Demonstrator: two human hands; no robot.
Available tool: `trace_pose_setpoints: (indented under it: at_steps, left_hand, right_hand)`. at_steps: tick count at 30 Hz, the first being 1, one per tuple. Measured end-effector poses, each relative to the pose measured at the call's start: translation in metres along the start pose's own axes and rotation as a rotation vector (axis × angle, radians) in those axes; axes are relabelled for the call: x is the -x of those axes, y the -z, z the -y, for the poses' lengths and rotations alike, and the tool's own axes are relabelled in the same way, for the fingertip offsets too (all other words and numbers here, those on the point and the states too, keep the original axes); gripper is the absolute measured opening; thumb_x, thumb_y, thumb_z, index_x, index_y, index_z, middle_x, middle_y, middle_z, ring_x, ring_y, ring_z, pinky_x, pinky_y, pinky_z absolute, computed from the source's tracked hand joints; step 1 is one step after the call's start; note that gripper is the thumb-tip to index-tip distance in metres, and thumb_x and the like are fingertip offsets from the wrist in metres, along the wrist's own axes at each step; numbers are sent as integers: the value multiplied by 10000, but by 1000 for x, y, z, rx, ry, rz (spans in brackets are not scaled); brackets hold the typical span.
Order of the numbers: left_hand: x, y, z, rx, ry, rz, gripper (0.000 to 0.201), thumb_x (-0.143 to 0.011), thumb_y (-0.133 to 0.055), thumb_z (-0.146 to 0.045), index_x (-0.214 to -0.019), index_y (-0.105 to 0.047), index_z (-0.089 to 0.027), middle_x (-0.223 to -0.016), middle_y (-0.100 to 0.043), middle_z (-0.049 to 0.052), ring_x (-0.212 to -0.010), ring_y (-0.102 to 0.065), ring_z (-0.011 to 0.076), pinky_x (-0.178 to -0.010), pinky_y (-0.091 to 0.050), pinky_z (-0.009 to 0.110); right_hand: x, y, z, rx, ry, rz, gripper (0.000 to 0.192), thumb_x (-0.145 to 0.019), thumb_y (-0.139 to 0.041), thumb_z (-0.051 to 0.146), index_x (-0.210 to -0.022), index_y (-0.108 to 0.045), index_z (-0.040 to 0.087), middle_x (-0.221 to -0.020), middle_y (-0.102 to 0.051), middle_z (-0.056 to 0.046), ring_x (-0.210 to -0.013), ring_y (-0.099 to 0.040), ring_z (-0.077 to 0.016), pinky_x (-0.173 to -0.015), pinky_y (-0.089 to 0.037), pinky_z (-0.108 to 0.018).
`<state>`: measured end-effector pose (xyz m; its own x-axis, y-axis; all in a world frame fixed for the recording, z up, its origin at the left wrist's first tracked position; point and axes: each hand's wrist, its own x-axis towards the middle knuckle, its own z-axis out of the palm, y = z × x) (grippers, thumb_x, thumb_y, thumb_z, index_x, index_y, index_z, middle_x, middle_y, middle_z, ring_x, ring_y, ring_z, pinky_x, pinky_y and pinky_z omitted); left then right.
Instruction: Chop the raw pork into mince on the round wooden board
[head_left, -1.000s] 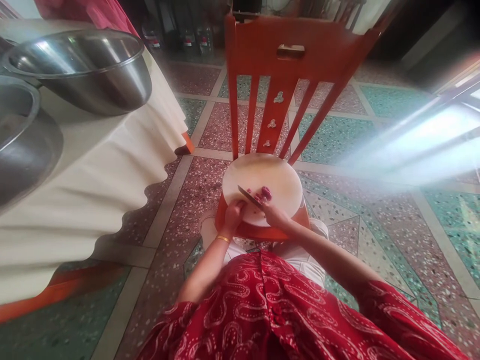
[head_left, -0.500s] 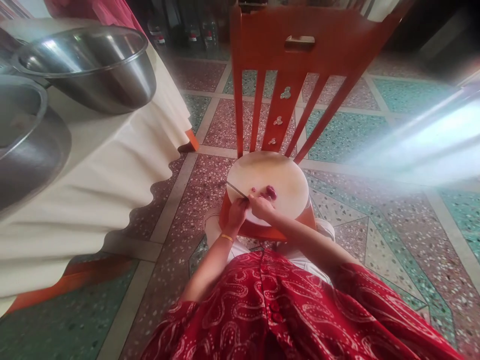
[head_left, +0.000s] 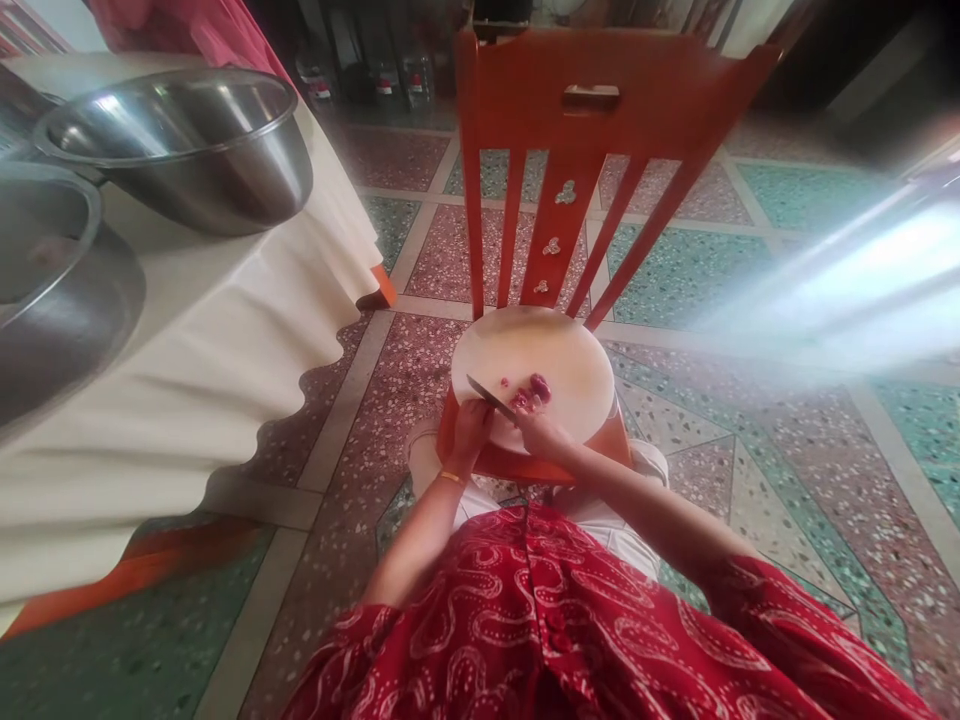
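A round, pale cutting board (head_left: 574, 350) lies on the seat of a red wooden chair. My right hand (head_left: 544, 436) is closed round the handle of a knife (head_left: 487, 396), whose blade points up and to the left over the board. At the board's near left edge, my left hand (head_left: 473, 425) has its fingers curled just below the blade; what they hold, if anything, is hidden. Dark red pieces that look like meat (head_left: 539, 387) lie near the middle of the board, beyond my right hand, with a tiny bit to their left.
The chair's slatted back (head_left: 592, 110) rises behind the board. To the left stands a table with a cream cloth (head_left: 247, 330), carrying a large steel basin (head_left: 225, 170) and another metal basin (head_left: 82, 320). Plastic bottles (head_left: 386, 80) stand on the floor beyond.
My right hand has moved slightly right and nearer to me, bringing the knife with it. More small red pieces now show beside the larger one. The left hand stays nearly in place.
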<state>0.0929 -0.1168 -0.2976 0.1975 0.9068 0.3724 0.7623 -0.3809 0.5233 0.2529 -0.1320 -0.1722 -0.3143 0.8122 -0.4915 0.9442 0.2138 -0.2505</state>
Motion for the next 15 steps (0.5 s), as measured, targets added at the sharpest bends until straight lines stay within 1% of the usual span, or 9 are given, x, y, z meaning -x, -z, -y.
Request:
trace_pose_setpoints:
  at_steps: [3, 5, 6, 7, 9, 11, 12, 13, 15]
  left_hand:
    - [-2, -1, 1, -11, -16, 14, 131, -865, -559, -131, -868, -685, -168, -899, -685, 74, -888, -595, 203, -852, -466, 344]
    - [-3, 0, 0, -22, -23, 31, 131, -865, -565, -137, -866, -692, -166, -880, -687, 75, -875, -597, 204, -843, -471, 344]
    - [-3, 2, 0, -20, -25, 38, 134, -869, -564, -143, -869, -696, -167, -877, -688, 75, -872, -599, 203, -841, -474, 343]
    - [-3, 4, 0, -10, -29, 42, 141, -873, -560, -147, -877, -699, -169, -883, -690, 73, -876, -600, 200, -845, -476, 342]
    - [-1, 9, -1, 30, -50, 38, 160, -886, -546, -149, -920, -701, -171, -938, -692, 71, -922, -601, 196, -878, -476, 343]
    - [2, 14, 0, 71, -93, 38, 184, -901, -525, -149, -976, -691, -169, -1011, -684, 71, -986, -592, 193, -914, -471, 351]
    - [3, 16, 0, 81, -109, 35, 190, -908, -515, -152, -992, -685, -166, -1034, -678, 73, -1003, -586, 193, -924, -470, 355]
    - [5, 17, 1, 81, -117, 29, 189, -915, -507, -157, -991, -681, -161, -1035, -674, 76, -999, -585, 193, -919, -473, 358]
    - [7, 16, 1, 60, -101, 15, 181, -922, -497, -166, -948, -676, -154, -981, -672, 79, -949, -588, 194, -883, -485, 358]
  right_hand:
    - [-19, 7, 19, 27, -25, -9, 441, -879, -415, 107, -1318, -456, 109, -1079, -637, -201, -1009, -621, -269, -832, -483, -361]
    - [-27, 9, 24, 27, -44, -22, 447, -886, -403, 126, -1330, -445, 98, -1002, -656, -195, -987, -623, -285, -788, -497, -370]
    - [-27, 9, 22, 24, -37, -34, 455, -885, -406, 124, -1337, -443, 95, -981, -659, -192, -982, -623, -287, -786, -498, -372]
    - [-26, 8, 18, 19, -14, -49, 462, -878, -417, 114, -1338, -450, 94, -996, -655, -192, -994, -617, -285, -806, -493, -374]
    - [-18, 3, 3, 12, 69, -82, 505, -852, -463, 88, -1357, -451, 110, -1148, -609, -203, -1080, -577, -275, -886, -464, -371]
    - [-6, -2, -13, -17, 122, -135, 619, -829, -508, 76, -1429, -374, 141, -1345, -482, -206, -1161, -525, -264, -932, -441, -348]
    - [-1, -4, -20, -39, 124, -153, 677, -822, -520, 73, -1464, -319, 152, -1401, -422, -207, -1166, -520, -258, -924, -446, -333]
    - [4, -7, -24, -62, 113, -158, 718, -817, -522, 69, -1485, -273, 156, -1420, -396, -210, -1145, -535, -251, -900, -457, -316]
    - [10, -10, -27, -95, 77, -130, 728, -816, -507, 61, -1492, -250, 144, -1377, -437, -220, -1051, -587, -233, -833, -477, -293]
